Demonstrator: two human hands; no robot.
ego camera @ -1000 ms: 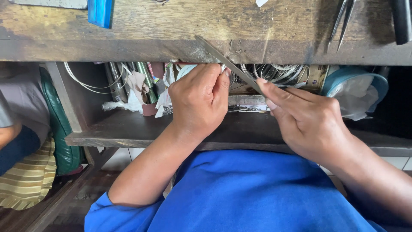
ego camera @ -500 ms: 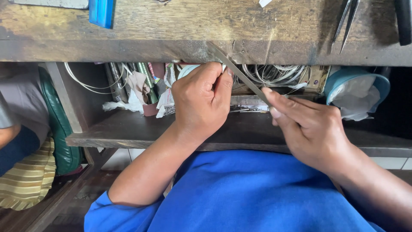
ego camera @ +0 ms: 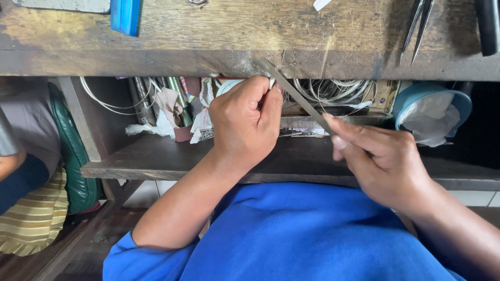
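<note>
My right hand (ego camera: 383,158) grips a long thin metal file (ego camera: 294,92), its blade running up and to the left across the front edge of the wooden workbench (ego camera: 219,39). My left hand (ego camera: 246,122) is closed just below that edge, thumb and fingers pinched at the file's far end. What the pinch holds is too small to make out. Both forearms rise from my blue shirt (ego camera: 291,234).
Under the bench top, a lower shelf (ego camera: 156,158) holds wire coils (ego camera: 333,88), metal rods, paper scraps and a blue bowl (ego camera: 432,106). Tweezers (ego camera: 416,26) and a blue block (ego camera: 125,15) lie on top. Another person's arm and striped cloth (ego camera: 26,218) are at left.
The right hand has slid down and to the right, drawing the file back across the pinched left fingers. The left hand stays in place.
</note>
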